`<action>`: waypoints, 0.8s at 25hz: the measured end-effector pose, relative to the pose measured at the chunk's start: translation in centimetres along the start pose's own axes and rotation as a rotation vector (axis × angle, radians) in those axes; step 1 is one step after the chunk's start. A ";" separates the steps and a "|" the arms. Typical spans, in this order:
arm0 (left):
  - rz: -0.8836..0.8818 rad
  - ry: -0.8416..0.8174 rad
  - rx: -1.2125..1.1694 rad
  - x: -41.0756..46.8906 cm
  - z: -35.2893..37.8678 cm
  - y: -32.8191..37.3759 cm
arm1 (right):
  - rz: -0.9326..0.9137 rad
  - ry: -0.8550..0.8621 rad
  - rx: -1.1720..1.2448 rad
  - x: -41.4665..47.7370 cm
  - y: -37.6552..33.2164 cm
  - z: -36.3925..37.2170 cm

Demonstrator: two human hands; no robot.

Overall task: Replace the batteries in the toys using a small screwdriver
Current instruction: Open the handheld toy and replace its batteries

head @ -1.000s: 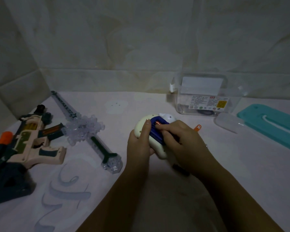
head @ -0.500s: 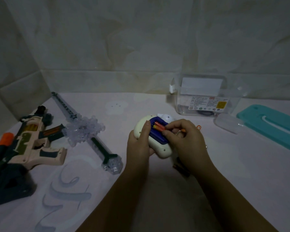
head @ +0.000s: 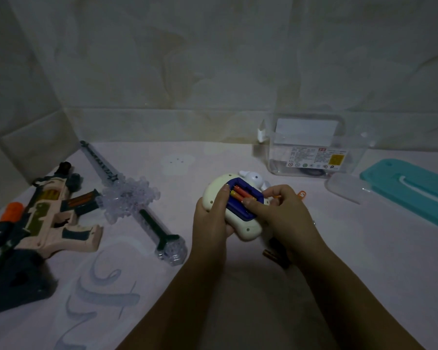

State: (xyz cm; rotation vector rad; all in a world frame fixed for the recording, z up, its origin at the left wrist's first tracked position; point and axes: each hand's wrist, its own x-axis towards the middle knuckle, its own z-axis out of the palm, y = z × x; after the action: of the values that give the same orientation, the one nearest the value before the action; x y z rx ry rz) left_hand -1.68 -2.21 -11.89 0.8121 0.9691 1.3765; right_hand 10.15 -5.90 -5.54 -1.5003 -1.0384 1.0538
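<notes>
A cream toy (head: 248,229) with a white bunny head lies belly-up at the middle of the table. Its blue battery compartment (head: 243,213) is open, and two orange-red batteries (head: 240,192) lie in it. My left hand (head: 213,215) grips the toy's left side, thumb on the compartment's edge. My right hand (head: 286,218) presses a fingertip on the near end of the batteries, its other fingers curled. A dark loose battery (head: 276,256) lies on the cloth under my right wrist. No screwdriver is clearly visible.
A pink toy gun (head: 53,213) and a dark toy (head: 10,269) lie at the left. A clear toy sword (head: 132,198) lies between them and my hands. A clear plastic box (head: 311,147), a small clear lid (head: 347,188) and a teal tray (head: 412,188) stand at the right.
My right hand drew back from covering the compartment, so the batteries now show. Its fingertip has come down onto their near end. My left hand kept its hold.
</notes>
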 end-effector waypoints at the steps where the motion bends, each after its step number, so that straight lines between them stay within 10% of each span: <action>1: 0.020 0.009 0.025 0.0 0.1 -0.1 | -0.012 -0.001 0.013 -0.2 0.0 0.1; 4: 0.083 0.066 0.096 0.1 0.3 -0.5 | 0.018 -0.054 0.090 -0.3 0.3 0.0; 11: 0.122 0.129 0.038 0.8 -0.2 -0.6 | 0.544 0.143 1.134 0.1 -1.0 -3.0; 20: 0.089 0.050 -0.033 0.5 -0.4 0.0 | 0.435 0.185 0.822 -2.0 -1.4 -4.0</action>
State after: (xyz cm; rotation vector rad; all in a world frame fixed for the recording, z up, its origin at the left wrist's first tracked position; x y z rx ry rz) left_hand -2.11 -1.79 -12.08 0.8070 0.9561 1.4921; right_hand 13.31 -8.58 -3.43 -1.1060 -0.0816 1.3838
